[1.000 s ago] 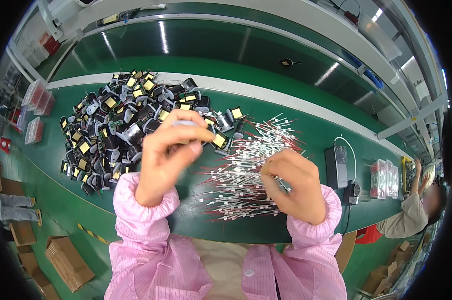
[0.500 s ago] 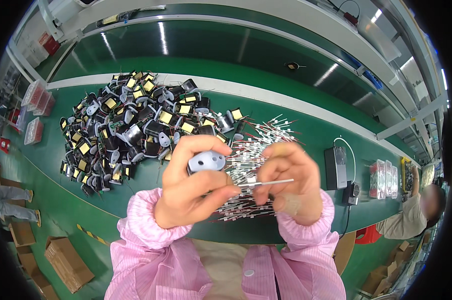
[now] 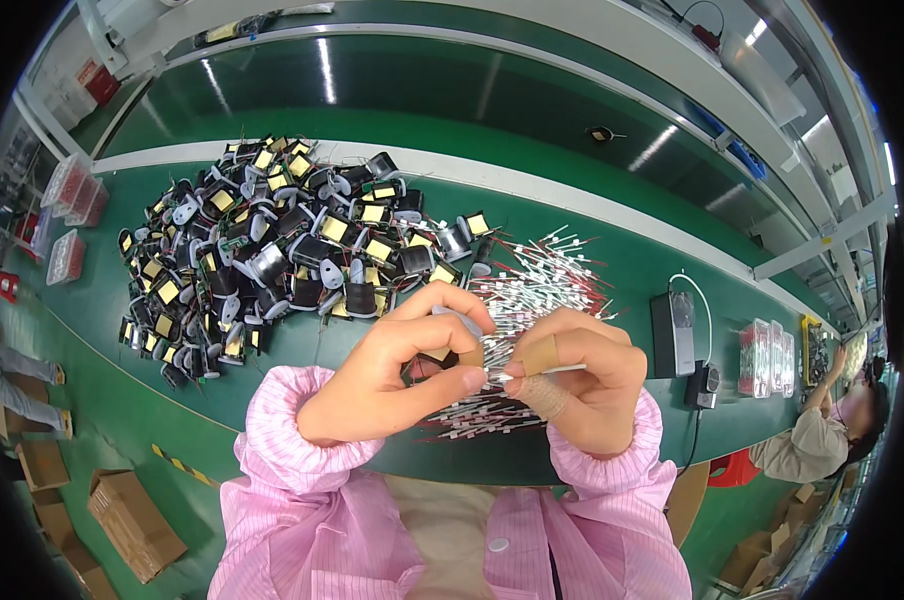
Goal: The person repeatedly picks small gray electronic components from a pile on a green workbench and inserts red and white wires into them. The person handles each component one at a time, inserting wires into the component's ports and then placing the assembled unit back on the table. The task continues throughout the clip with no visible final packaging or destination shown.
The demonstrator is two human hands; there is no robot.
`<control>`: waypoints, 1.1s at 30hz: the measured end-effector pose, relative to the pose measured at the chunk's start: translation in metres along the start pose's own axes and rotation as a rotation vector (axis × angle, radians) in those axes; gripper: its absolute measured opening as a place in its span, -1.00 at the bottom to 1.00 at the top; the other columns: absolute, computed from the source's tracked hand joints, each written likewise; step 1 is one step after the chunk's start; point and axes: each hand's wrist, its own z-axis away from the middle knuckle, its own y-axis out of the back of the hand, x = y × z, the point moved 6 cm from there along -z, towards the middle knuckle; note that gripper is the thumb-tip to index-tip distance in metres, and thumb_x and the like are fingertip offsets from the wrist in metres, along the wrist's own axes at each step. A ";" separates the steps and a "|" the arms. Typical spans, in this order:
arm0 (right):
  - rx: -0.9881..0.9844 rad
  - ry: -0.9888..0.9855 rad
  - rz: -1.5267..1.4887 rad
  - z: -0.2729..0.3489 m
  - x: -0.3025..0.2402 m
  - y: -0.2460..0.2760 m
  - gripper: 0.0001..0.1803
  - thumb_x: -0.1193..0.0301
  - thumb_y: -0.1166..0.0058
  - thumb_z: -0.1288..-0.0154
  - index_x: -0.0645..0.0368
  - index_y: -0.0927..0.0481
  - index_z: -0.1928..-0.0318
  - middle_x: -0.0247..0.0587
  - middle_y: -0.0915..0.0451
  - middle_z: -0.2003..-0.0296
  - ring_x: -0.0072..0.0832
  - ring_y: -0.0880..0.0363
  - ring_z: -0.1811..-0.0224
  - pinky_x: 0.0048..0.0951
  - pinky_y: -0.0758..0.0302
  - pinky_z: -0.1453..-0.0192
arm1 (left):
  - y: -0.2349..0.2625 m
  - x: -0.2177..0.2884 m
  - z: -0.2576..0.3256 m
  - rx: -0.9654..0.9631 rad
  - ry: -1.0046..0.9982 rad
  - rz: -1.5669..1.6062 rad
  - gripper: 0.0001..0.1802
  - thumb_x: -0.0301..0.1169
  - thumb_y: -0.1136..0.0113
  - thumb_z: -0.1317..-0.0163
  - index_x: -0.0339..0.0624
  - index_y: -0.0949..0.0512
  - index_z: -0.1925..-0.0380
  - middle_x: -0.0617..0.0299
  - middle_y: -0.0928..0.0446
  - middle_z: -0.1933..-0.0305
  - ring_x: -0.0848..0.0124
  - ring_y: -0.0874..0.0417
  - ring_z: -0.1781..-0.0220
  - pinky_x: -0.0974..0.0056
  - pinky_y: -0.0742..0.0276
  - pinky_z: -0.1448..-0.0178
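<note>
My left hand (image 3: 392, 375) grips a small grey coil part (image 3: 459, 325), mostly hidden behind the fingers, raised close to the camera. My right hand (image 3: 577, 385), with tan tape on two fingers, pinches a thin white sleeved wire (image 3: 547, 371) and holds its tip against the part. Both hands touch at the fingertips above the green bench (image 3: 622, 250). Under them lies a loose heap of white sleeved wires (image 3: 542, 285). To the left spreads a big pile of black coil parts with yellow tape (image 3: 262, 255).
A black box with a cable (image 3: 674, 333) sits right of the wires, with clear plastic trays (image 3: 762, 357) beyond it. More trays (image 3: 72, 190) stand at the far left. Another person (image 3: 822, 440) works at the right end. Cardboard boxes (image 3: 132, 520) lie on the floor.
My left hand took a coil part from the pile and lifted it toward me. My right hand picked a wire from the heap and brought it to the part.
</note>
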 end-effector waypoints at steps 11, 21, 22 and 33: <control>-0.065 0.050 0.077 -0.003 -0.002 0.001 -0.84 0.66 -0.29 -0.02 0.25 -0.67 0.33 -0.19 -0.63 0.40 -0.42 -0.61 0.38 -0.47 -0.53 0.32 | -0.001 -0.009 -0.001 -0.078 0.003 0.009 -0.95 -0.51 -0.20 -0.22 -0.25 -0.58 0.35 0.23 -0.36 0.00 0.65 -0.36 0.37 0.50 -0.30 0.35; -0.090 0.050 0.125 -0.001 -0.001 -0.005 -0.82 0.68 -0.32 0.01 0.26 -0.69 0.33 -0.17 -0.64 0.41 -0.43 -0.62 0.40 -0.49 -0.52 0.36 | -0.008 -0.003 -0.004 -0.075 -0.184 -0.242 -0.95 -0.55 -0.12 -0.25 -0.25 -0.55 0.32 0.19 -0.40 0.06 0.58 -0.43 0.29 0.43 -0.39 0.26; -0.095 0.040 0.146 -0.001 -0.002 -0.006 -0.82 0.68 -0.32 0.02 0.26 -0.69 0.33 -0.16 -0.64 0.42 -0.43 -0.62 0.40 -0.50 -0.52 0.36 | -0.007 -0.003 -0.004 -0.070 -0.167 -0.225 -0.96 -0.54 -0.12 -0.25 -0.26 -0.55 0.32 0.18 -0.40 0.06 0.57 -0.44 0.28 0.43 -0.39 0.26; 0.136 -0.176 -0.376 0.000 0.021 0.016 -0.73 0.74 -0.28 0.00 0.37 -0.66 0.22 -0.13 -0.61 0.28 -0.50 -0.58 0.26 -0.51 -0.53 0.22 | 0.010 -0.002 0.002 0.120 -0.109 0.109 -0.96 -0.58 -0.20 -0.12 -0.31 -0.58 0.49 0.12 -0.44 0.03 0.56 -0.47 0.23 0.48 -0.41 0.27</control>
